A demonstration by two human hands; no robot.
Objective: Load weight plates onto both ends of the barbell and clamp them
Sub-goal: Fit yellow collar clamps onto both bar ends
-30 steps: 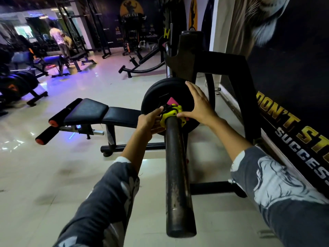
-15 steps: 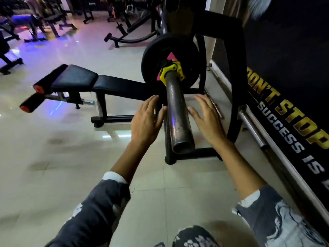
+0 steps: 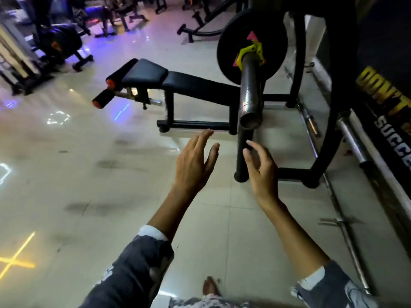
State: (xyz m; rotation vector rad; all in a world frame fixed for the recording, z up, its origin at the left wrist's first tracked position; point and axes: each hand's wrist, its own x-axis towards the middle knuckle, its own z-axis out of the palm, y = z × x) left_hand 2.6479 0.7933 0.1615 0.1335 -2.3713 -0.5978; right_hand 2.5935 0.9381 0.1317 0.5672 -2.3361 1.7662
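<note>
The barbell's steel sleeve [image 3: 250, 90] points toward me from the black rack [image 3: 338, 90]. A black weight plate [image 3: 229, 47] sits on it, held by a yellow and pink clamp [image 3: 250, 51] pressed against its face. My left hand [image 3: 195, 161] hangs open in the air below and left of the sleeve's end, fingers straight. My right hand [image 3: 260, 170] is open too, fingers loosely bent, just below the sleeve's end. Neither hand touches the bar, and both hold nothing.
A black padded bench [image 3: 178, 82] with orange-capped rollers stands left of the rack. Loose steel bars [image 3: 353, 141] lie along the wall with yellow lettering on the right. More gym machines and stacked plates [image 3: 60, 43] fill the far left. My bare foot [image 3: 210, 287] shows at the bottom.
Both hands have left the clamp and plate and drawn back toward me, past the end of the sleeve. The view has tilted down and pulled away from the bar.
</note>
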